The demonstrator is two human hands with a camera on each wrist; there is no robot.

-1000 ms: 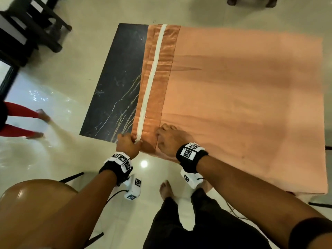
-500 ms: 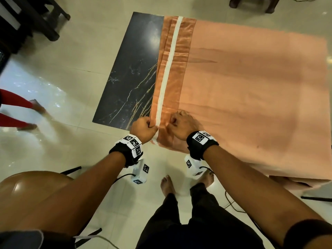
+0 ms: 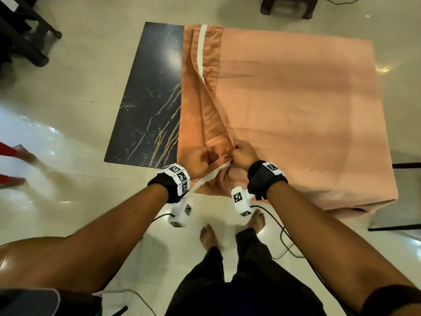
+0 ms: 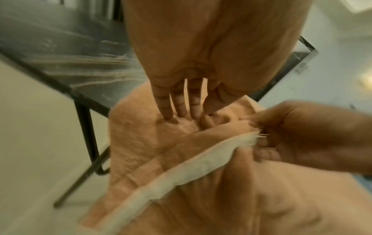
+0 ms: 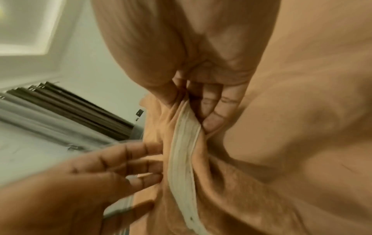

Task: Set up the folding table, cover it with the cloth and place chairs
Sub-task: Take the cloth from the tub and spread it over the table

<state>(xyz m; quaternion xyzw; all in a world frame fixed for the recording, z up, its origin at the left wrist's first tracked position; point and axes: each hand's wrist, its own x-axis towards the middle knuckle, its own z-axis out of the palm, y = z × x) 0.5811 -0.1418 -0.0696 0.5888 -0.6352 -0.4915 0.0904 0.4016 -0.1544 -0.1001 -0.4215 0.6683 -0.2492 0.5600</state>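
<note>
The folding table's black marble top [image 3: 148,99] lies bare on its left part. An orange cloth [image 3: 296,110] covers the rest and hangs over the right and near edges. Along the cloth's left side runs a folded strip with a white band [image 3: 200,53]. My left hand [image 3: 197,161] and right hand [image 3: 242,153] meet at the strip's near end. The right hand [image 5: 201,108] pinches the white-banded edge [image 5: 181,151]. The left hand [image 4: 187,114] has its fingers and thumb dug into the orange layer [image 4: 141,143] beside it. A brown chair seat [image 3: 13,258] is at lower left.
Dark furniture [image 3: 20,30] stands at the top left and a dark stool [image 3: 287,5] at the top. Another person's bare feet [image 3: 20,153] are on the glossy floor at left. A black metal frame [image 3: 405,165] shows at right. A cable [image 3: 282,242] trails by my feet.
The folded strip lay flat before; now both hands have lifted and bunched its near end, and the white band twists up off the table there.
</note>
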